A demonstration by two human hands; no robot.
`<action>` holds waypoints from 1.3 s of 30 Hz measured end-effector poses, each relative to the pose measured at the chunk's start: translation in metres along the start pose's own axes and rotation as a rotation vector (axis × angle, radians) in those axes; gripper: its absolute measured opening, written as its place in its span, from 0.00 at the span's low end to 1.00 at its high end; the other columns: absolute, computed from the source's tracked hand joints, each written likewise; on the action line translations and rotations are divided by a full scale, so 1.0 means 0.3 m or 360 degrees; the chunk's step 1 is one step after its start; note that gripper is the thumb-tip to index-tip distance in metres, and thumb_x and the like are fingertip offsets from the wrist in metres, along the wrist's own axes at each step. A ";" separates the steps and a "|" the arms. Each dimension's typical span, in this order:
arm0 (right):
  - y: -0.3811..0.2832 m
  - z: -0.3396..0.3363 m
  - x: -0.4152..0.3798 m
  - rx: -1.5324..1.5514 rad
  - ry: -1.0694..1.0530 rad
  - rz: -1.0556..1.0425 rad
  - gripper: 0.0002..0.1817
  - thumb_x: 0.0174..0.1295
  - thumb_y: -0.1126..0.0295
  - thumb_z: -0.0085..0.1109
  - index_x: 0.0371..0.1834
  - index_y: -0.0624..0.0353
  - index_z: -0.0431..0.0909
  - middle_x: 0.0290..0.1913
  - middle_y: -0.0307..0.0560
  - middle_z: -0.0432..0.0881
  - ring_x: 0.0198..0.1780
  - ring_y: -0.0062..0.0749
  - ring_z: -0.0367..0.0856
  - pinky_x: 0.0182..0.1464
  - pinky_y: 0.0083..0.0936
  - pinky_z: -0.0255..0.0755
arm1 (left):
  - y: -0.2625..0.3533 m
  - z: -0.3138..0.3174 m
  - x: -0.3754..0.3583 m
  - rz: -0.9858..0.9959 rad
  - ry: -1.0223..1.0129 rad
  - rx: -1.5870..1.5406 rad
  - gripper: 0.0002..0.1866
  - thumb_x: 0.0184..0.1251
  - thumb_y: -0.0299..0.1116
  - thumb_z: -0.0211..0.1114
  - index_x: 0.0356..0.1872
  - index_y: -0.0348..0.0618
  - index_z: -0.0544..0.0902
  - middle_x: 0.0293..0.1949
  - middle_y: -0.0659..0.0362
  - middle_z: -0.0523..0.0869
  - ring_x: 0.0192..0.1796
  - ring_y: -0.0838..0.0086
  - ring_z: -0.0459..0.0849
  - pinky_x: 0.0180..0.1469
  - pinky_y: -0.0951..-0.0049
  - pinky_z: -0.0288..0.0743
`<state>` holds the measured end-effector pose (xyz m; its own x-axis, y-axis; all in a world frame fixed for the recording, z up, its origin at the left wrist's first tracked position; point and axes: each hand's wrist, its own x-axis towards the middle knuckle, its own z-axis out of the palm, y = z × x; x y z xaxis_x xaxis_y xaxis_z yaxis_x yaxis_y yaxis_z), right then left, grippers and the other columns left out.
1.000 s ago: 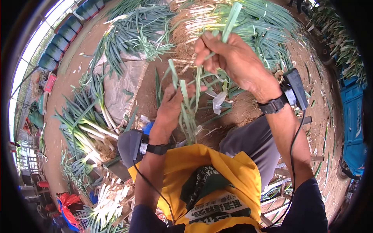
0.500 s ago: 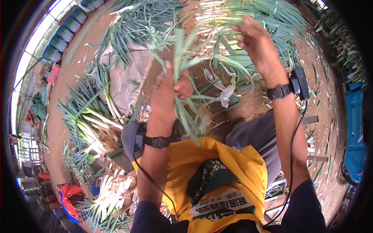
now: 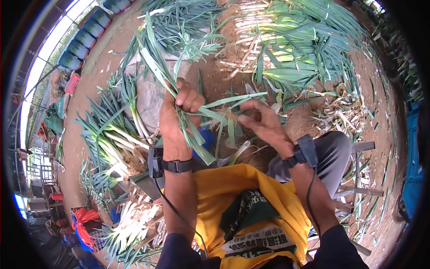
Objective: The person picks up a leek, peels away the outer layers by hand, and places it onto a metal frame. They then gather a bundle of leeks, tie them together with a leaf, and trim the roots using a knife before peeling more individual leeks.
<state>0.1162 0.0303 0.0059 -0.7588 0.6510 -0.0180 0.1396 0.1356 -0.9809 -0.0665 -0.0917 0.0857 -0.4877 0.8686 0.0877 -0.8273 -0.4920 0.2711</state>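
Left hand grips leek, leaves seemingly up-left.

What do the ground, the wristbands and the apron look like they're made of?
Ground: bare packed earth, brown and matte, littered with trimmings. Wristbands, one on the left wrist and one on the right: black, smooth, probably rubber or plastic, each carrying a small dark device with a thin cable. Apron: yellow sheet with soft folds and printed lettering, likely coated fabric or plastic; the picture cannot settle which.

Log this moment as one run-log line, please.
left hand: fist shut on long green leek stalk | right hand: fingers curled at its pale rooted end | ground: brown soil, leek piles
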 end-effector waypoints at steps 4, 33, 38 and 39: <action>0.059 0.050 0.025 0.0119 -0.0097 -0.0132 0.07 0.61 0.72 0.67 0.40 0.62 0.84 0.31 0.42 0.84 0.32 0.18 0.78 0.36 0.23 0.74 | -0.012 -0.006 -0.001 -0.0052 -0.0017 -0.0072 0.11 0.78 0.38 0.56 0.39 0.40 0.73 0.21 0.67 0.63 0.22 0.81 0.54 0.27 0.77 0.52; -0.156 -0.241 -0.031 -0.0359 -0.0259 -0.0972 0.52 0.56 0.44 0.71 0.76 0.61 0.56 0.73 0.62 0.64 0.75 0.52 0.60 0.75 0.47 0.51 | -0.015 -0.030 0.000 0.0020 0.0000 -0.0006 0.12 0.81 0.38 0.50 0.40 0.39 0.72 0.22 0.67 0.61 0.23 0.80 0.54 0.28 0.76 0.53; -0.181 0.052 0.027 -0.0309 -0.0409 -0.0539 0.62 0.55 0.45 0.72 0.80 0.66 0.41 0.72 0.60 0.65 0.73 0.45 0.66 0.73 0.38 0.58 | -0.085 -0.031 -0.011 -0.0084 0.0215 0.0186 0.28 0.75 0.61 0.51 0.40 0.41 0.73 0.21 0.69 0.62 0.22 0.82 0.56 0.26 0.79 0.55; -0.162 0.081 0.032 -0.0091 -0.0390 -0.0501 0.58 0.57 0.48 0.72 0.79 0.67 0.44 0.68 0.57 0.70 0.66 0.43 0.71 0.67 0.35 0.63 | -0.101 -0.003 -0.016 -0.0116 0.0321 0.0226 0.33 0.68 0.68 0.53 0.40 0.41 0.73 0.21 0.70 0.62 0.22 0.83 0.56 0.26 0.80 0.55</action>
<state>0.0867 0.0119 0.0487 -0.8985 0.3743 0.2294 -0.0941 0.3460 -0.9335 -0.0393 -0.0811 0.0761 -0.4857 0.8650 -0.1261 -0.8219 -0.4028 0.4029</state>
